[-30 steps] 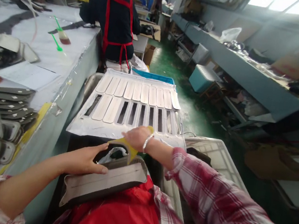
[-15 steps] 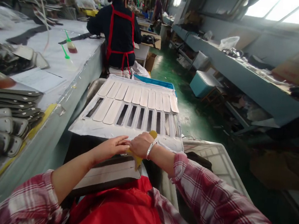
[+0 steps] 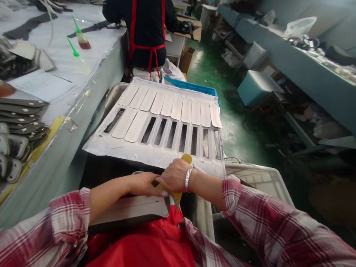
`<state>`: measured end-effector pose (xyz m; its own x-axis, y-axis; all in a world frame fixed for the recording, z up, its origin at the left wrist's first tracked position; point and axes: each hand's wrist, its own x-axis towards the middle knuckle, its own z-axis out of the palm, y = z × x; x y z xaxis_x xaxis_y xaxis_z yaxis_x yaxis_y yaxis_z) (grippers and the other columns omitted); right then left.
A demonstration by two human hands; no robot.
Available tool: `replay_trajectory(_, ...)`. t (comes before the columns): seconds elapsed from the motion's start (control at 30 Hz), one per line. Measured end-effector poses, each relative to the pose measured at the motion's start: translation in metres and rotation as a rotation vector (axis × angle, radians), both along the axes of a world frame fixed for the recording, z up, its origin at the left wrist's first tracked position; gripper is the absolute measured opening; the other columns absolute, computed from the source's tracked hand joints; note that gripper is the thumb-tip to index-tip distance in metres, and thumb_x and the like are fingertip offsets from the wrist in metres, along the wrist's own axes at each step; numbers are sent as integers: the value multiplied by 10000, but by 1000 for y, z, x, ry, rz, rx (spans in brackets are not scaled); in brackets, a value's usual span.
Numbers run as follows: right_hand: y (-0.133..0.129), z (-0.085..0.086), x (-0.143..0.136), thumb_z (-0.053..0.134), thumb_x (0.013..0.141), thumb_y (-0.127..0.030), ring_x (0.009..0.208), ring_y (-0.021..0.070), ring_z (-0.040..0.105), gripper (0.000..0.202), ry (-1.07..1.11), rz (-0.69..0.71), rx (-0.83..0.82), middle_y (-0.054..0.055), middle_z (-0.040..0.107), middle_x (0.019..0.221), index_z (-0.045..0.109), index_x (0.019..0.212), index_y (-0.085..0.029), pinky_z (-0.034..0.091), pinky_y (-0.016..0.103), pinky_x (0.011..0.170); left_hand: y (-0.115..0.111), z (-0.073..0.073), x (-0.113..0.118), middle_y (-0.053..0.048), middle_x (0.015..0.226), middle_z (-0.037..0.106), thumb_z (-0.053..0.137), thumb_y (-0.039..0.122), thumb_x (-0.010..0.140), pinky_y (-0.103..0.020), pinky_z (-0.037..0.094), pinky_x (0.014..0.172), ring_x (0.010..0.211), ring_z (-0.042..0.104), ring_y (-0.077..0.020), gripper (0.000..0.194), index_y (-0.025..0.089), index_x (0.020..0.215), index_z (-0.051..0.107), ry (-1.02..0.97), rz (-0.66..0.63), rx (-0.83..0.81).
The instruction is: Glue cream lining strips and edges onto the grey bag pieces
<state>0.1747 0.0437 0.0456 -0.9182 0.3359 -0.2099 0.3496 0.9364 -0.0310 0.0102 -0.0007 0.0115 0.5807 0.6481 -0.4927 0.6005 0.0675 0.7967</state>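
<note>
My right hand point(image 3: 175, 175) is wrapped round a yellow tool point(image 3: 187, 157), whose rounded end sticks out above the fist and whose lower part shows beneath it. The tool's exact kind is hidden by the fingers. My left hand point(image 3: 146, 184) lies with its fingers stretched out, the tips against my right hand and the thumb side on a pale panel point(image 3: 131, 208). This panel has dark edges and rests slanted at my lap, over the red apron point(image 3: 142, 249). Just beyond both hands is a white slotted board point(image 3: 115, 150) carrying several pale rounded strips point(image 3: 157, 102).
A long table point(image 3: 89, 61) on the left bears stacked dark strips point(image 3: 10, 110) and green-tipped bottles point(image 3: 83, 40). A co-worker point(image 3: 148, 23) in red apron straps is ahead. A pale plastic crate point(image 3: 257, 173) stands at the right, with a blue box point(image 3: 255, 88) on the green floor.
My left hand has come down and right onto the pale panel. My right hand has shifted slightly right with the yellow tool. The view has tilted downward.
</note>
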Motion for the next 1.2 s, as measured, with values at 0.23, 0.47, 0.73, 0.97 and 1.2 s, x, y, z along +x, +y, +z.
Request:
replay_trajectory(0.23,-6,-14,4,266,922,-390,679,190,615,497,11,-14,-31,67,685,724,656,710,-166,343,305,584,7,1,16,10,619,602,571,592,677,-233,389,549,576,500,-146,417,195,760,672,143,-164,10)
replay_trajectory(0.47,12,0,-13,256,925,-434,763,202,627,523,-47,143,-90,86,694,788,683,796,-161,369,315,621,5,1,4,-4,668,622,550,615,695,-254,420,605,623,538,-172,467,194,859,669,124,-142,-43)
replay_trajectory(0.73,20,-7,-21,216,933,-397,783,218,632,538,-61,217,-150,82,697,811,688,811,-169,366,320,596,-3,1,-15,-35,1059,635,392,621,803,-296,400,885,986,557,-222,574,202,1151,573,77,-101,-142)
replay_trajectory(0.97,13,-22,-1,235,933,-393,738,194,630,530,69,123,-149,71,694,757,675,734,-172,348,307,591,-15,-2,1,-79,1174,580,287,619,843,-335,368,947,1039,538,-241,612,176,1197,518,119,-89,-62)
replay_trajectory(1.2,-11,-27,20,217,934,-383,731,211,637,544,71,-120,-133,75,694,755,676,732,-171,346,300,573,-17,-2,15,-93,1105,611,243,590,867,-323,385,925,986,569,-231,616,147,1210,500,115,-106,-13)
